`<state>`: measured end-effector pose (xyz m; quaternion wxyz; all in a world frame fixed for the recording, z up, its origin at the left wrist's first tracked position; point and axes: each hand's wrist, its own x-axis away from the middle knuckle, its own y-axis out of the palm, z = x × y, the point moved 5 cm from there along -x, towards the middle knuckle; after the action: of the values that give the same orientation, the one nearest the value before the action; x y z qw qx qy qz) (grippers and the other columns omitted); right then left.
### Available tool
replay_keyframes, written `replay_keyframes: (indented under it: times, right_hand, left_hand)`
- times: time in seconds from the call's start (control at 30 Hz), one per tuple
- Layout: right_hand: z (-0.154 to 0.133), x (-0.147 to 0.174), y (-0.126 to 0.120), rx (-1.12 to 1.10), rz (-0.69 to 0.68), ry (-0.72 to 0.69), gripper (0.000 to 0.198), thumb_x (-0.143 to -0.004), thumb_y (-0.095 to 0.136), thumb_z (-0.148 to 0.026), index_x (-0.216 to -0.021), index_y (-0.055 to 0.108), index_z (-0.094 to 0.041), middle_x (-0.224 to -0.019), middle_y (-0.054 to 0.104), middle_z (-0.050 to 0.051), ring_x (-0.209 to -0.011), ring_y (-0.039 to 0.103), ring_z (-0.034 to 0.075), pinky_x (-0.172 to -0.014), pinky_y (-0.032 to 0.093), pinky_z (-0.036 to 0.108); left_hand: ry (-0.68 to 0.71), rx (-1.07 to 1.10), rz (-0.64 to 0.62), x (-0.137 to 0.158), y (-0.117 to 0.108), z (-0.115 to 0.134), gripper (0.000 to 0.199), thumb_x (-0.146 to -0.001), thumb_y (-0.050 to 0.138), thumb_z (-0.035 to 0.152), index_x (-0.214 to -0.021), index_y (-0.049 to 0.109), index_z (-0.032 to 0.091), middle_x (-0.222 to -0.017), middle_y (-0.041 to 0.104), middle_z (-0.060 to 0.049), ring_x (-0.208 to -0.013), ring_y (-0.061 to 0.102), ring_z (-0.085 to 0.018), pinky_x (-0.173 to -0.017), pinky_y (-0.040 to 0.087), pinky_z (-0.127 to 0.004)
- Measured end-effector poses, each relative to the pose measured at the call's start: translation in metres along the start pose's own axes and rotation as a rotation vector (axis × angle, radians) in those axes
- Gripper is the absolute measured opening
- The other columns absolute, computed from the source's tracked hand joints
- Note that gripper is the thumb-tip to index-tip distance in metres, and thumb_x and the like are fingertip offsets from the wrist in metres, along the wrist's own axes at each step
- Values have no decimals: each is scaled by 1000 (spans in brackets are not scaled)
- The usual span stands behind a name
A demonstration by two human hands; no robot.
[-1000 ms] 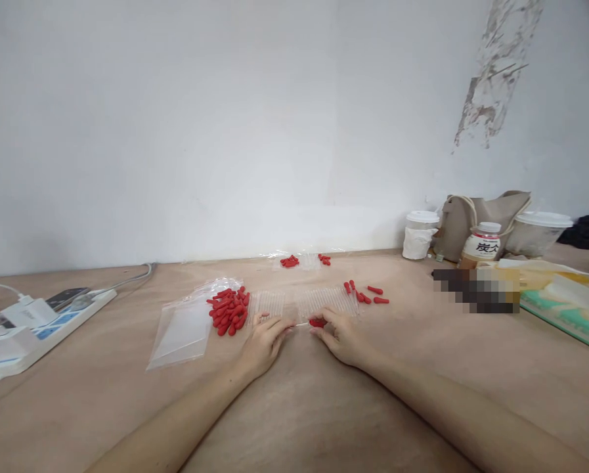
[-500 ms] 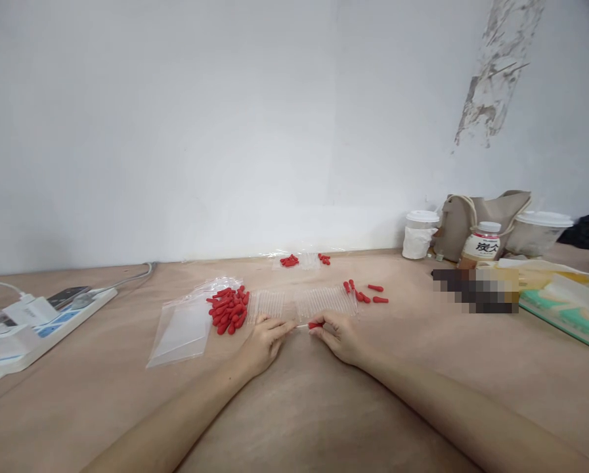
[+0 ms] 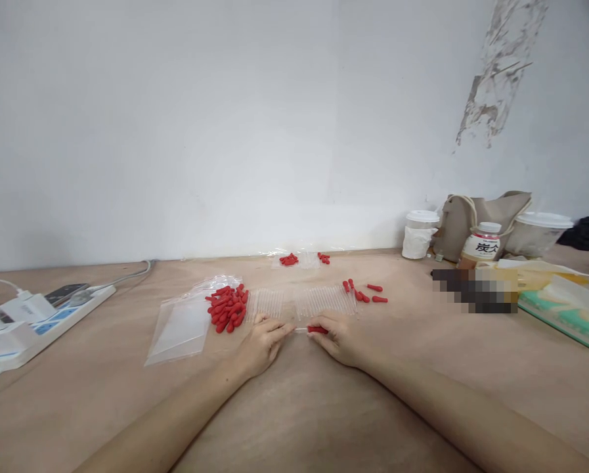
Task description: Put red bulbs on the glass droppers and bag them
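My left hand [image 3: 266, 341] pinches one end of a thin clear glass tube [image 3: 301, 330] that lies level between my hands. Around a red rubber bulb [image 3: 318, 330] at the tube's other end, the fingers of my right hand [image 3: 341, 336] are closed. Just beyond my hands lie two rows of clear tubes, one on the left [image 3: 265, 303] and one on the right [image 3: 324, 300]. A heap of red rubber bulbs [image 3: 229, 307] sits left of the rows. Several more red bulbs [image 3: 364, 297] are scattered at the right end.
Clear plastic bags [image 3: 178, 328] lie left of the heap. A power strip [image 3: 52, 332] with plugs is at far left. Near the wall is a bag with tubes and small bulbs [image 3: 289, 260]. A lidded cup [image 3: 419, 236], bottle [image 3: 481, 246] and tissue pack [image 3: 565, 312] stand or lie right.
The right fingers have shifted on the red bulb, so more of it shows. Both hands stay in nearly the same place, and the view has moved slightly.
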<state>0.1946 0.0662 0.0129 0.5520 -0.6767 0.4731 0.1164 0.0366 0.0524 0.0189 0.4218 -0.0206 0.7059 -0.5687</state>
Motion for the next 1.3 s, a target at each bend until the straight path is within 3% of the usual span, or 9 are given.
replay_keyframes:
  times: [0.27,0.6,0.77,0.87,1.0,1.1,1.2,1.3]
  right_hand:
    - [-1,2,5,163,12,-146,14,-82,46,-23,-91,56,-17,-83,61,6,-77,54,16,-70,43,29]
    - [0,-5,9,150,-24,-103,11,-81,48,-22,-85,56,-17,-77,61,5,-73,54,15,-68,41,28]
    - [6,-7,6,96,-33,-69,14,-80,48,-24,-85,60,-18,-78,62,5,-74,55,16,-69,42,29]
    - [13,-10,2,-87,-8,63,15,-80,50,-27,-85,62,-20,-81,62,5,-75,56,14,-69,44,27]
    - [21,-13,1,-450,191,367,25,-72,59,-36,-90,55,-20,-72,60,1,-67,57,13,-64,46,26]
    - [26,-19,0,-631,311,451,33,-68,60,-43,-89,49,-20,-72,59,0,-66,56,12,-61,46,25]
    - [48,-27,-20,-556,393,557,37,-68,57,-45,-92,50,-18,-71,60,1,-66,57,13,-61,45,25]
    - [89,-30,-56,-146,397,807,34,-76,45,-43,-98,52,-18,-81,64,3,-66,58,12,-58,44,23]
  left_hand:
    - [62,-32,21,0,0,4,26,-83,37,7,-97,57,15,-76,63,-5,-69,56,-15,-71,34,-32]
    - [47,-11,33,-5,1,9,26,-85,35,10,-96,57,15,-72,62,-4,-67,55,-14,-71,34,-32]
    - [-26,13,-10,-7,4,5,25,-86,36,13,-95,59,17,-71,62,-3,-66,55,-14,-71,35,-31]
    - [-89,74,16,-7,5,2,23,-87,39,18,-100,58,18,-73,65,-2,-64,56,-13,-74,35,-32]
    - [-120,150,40,-7,4,4,25,-88,39,24,-110,52,20,-80,66,-2,-65,57,-12,-85,32,-35]
    - [-97,186,-10,-7,2,8,32,-88,40,26,-119,44,22,-89,64,-3,-78,57,-14,-90,29,-37]
    - [-139,174,-6,-7,-2,8,35,-87,41,27,-121,43,22,-90,63,-4,-84,54,-17,-88,30,-38]
    - [-172,169,8,-7,-2,6,36,-84,45,26,-119,44,21,-89,62,-4,-85,53,-17,-85,32,-37]
